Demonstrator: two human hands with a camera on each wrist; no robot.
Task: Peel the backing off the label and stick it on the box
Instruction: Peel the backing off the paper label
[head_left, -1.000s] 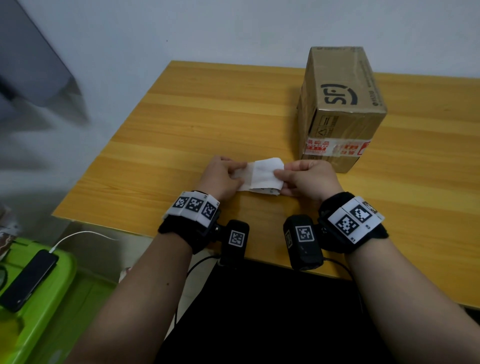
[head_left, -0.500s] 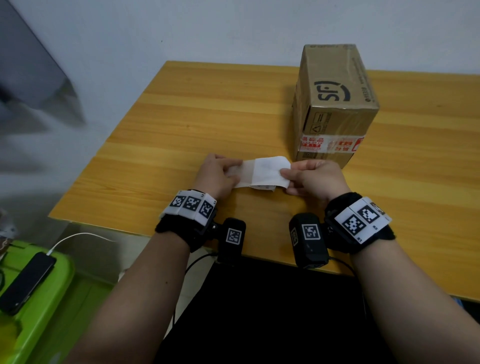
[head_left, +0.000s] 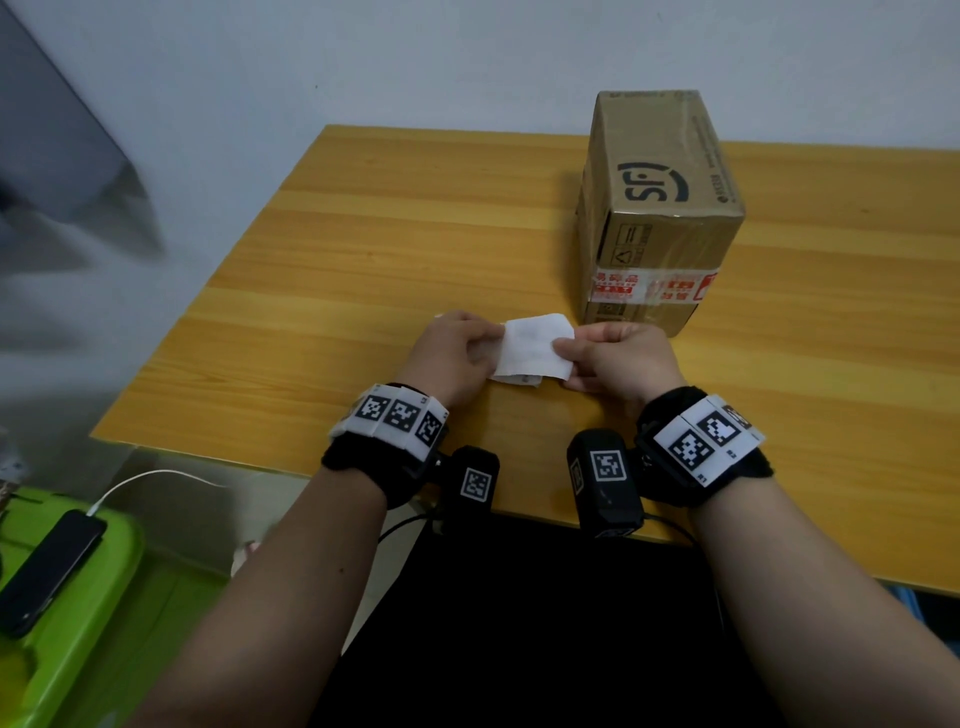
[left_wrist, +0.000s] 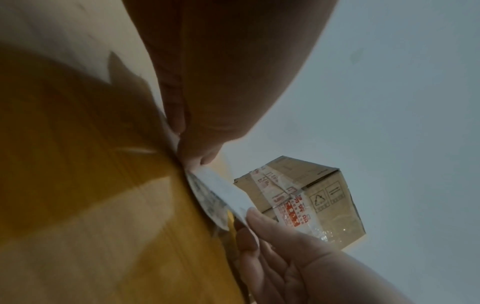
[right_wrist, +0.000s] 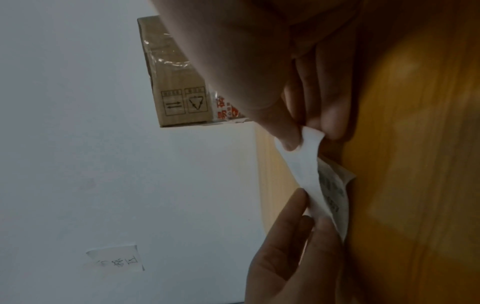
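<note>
A brown cardboard box (head_left: 660, 208) with red-printed tape stands upright on the wooden table (head_left: 363, 249), just beyond my hands. The label (head_left: 535, 345) hangs between both hands, a little above the table. It has parted into a plain white layer (right_wrist: 306, 170) and a printed layer (right_wrist: 333, 189). My right hand (head_left: 563, 349) pinches a corner of the white layer between thumb and fingers (right_wrist: 293, 133). My left hand (head_left: 488, 345) pinches the sheet's opposite end (left_wrist: 188, 158). The box (left_wrist: 311, 197) also shows behind the label in the left wrist view.
The table's front edge (head_left: 311, 457) runs close under my wrists. A green bin (head_left: 93, 597) with a black phone (head_left: 47, 566) and its white cable sits low at the left. A small paper note (right_wrist: 116, 259) is stuck on the wall.
My right hand has drawn its corner of the white layer a little further from the printed layer. My left hand keeps its pinch in nearly the same spot.
</note>
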